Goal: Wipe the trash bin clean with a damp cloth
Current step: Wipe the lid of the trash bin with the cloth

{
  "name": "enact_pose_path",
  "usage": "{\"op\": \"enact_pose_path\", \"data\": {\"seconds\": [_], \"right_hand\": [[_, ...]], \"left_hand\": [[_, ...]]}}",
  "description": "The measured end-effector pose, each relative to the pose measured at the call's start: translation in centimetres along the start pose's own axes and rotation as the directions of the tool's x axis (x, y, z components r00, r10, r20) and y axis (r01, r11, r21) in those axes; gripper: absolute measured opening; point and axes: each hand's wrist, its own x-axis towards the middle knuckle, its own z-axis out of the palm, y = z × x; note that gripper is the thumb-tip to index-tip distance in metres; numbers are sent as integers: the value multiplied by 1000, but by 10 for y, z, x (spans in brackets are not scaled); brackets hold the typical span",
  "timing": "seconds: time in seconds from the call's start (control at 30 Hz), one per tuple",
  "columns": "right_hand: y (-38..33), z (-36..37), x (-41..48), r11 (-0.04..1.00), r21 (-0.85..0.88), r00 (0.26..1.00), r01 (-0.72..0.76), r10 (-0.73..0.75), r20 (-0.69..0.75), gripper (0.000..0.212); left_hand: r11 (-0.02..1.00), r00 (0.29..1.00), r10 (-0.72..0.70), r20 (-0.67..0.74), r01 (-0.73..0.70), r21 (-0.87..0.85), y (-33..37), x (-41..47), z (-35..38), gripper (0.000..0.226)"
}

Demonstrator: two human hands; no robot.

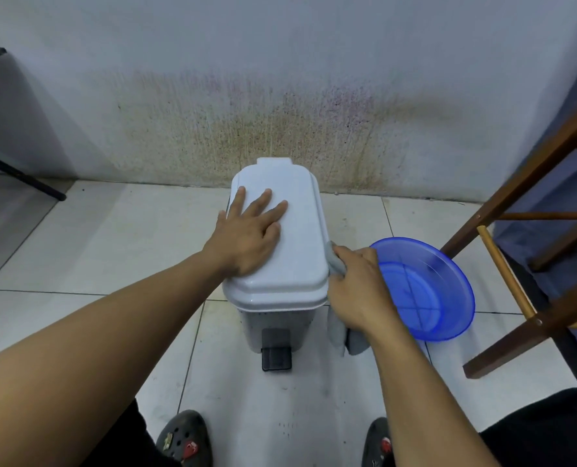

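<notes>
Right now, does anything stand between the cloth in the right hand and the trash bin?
Nothing visible does. The right hand grips the grey cloth against the right lid edge of the trash bin. The left hand lies flat on the lid; the blue basin sits beyond the right hand.

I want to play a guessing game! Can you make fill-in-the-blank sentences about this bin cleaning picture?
1. On the trash bin, the left hand lies flat on its ____.
2. The right hand grips a grey ____.
3. The basin beside the bin is coloured ____.
Missing words: lid, cloth, blue.
</notes>
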Motion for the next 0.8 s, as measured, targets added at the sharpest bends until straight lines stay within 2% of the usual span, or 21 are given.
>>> {"op": "enact_pose_path", "data": {"seconds": [0.17, 0.3, 0.67, 0.8], "right_hand": [[-5, 43, -52, 993, 75, 952, -90, 108, -286, 57], [-20, 74, -80, 995, 91, 913, -47, 80, -400, 56], [-63, 113, -91, 974, -160, 945, 162, -199, -259, 53], [-40, 106, -90, 968, -93, 918, 234, -251, -307, 55]], "left_hand": [[1000, 1000, 5, 9, -5, 3, -1, 1, 1, 53], [1000, 1000, 6, 23, -6, 24, 1, 0, -1, 54], [999, 998, 13, 56, -15, 46, 2, 0, -4, 55], [999, 999, 14, 51, -16, 31, 1, -1, -3, 54]]}}
